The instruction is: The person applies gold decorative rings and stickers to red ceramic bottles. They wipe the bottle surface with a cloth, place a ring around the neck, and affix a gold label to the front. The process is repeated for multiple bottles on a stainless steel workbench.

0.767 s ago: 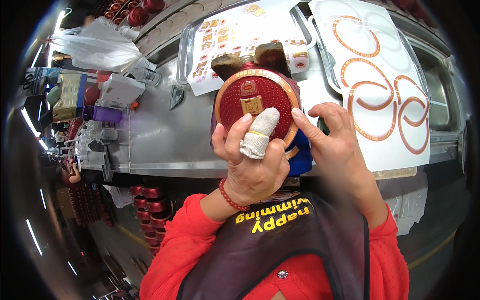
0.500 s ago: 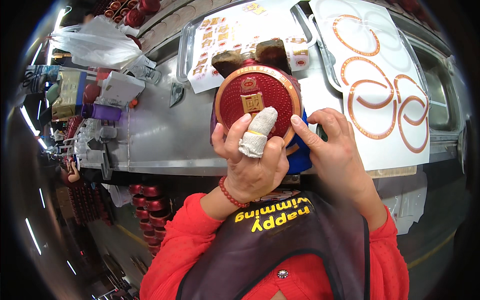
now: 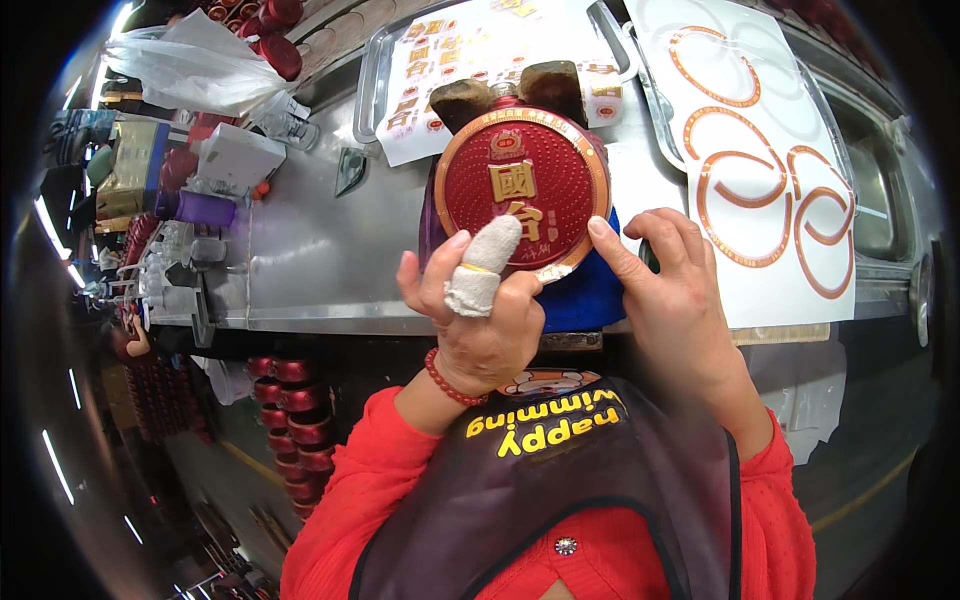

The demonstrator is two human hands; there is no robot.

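A round, flat red bottle (image 3: 475, 185) with a dotted face lies face up, its neck pointing away. Raised gold characters (image 3: 513, 182) run down its middle, and an orange-gold ring label (image 3: 601, 180) circles its rim. My left hand (image 3: 470, 315) is over the lower left of the bottle, fingers apart; a grey cloth finger cover (image 3: 492, 250) on one finger touches the face near the lower character. With its thumb on the ring's right side, my right hand (image 3: 675, 285) has its other fingers loosely bent off the bottle. Two dark blocks (image 3: 551, 92) flank the neck; blue material (image 3: 585, 297) lies underneath.
At the far side, a tray (image 3: 368, 95) carries a sheet of gold character stickers (image 3: 430, 75). A white sheet (image 3: 760, 300) with several orange ring labels (image 3: 742, 240) lies at right. Boxes, a purple bottle (image 3: 205, 208) and plastic bags (image 3: 195, 75) crowd the left. Stacked red pieces (image 3: 300, 400) stand below.
My left hand has shifted left, uncovering the lower gold character and more of the ring's bottom edge. The right thumb remains at the rim, slightly higher along it.
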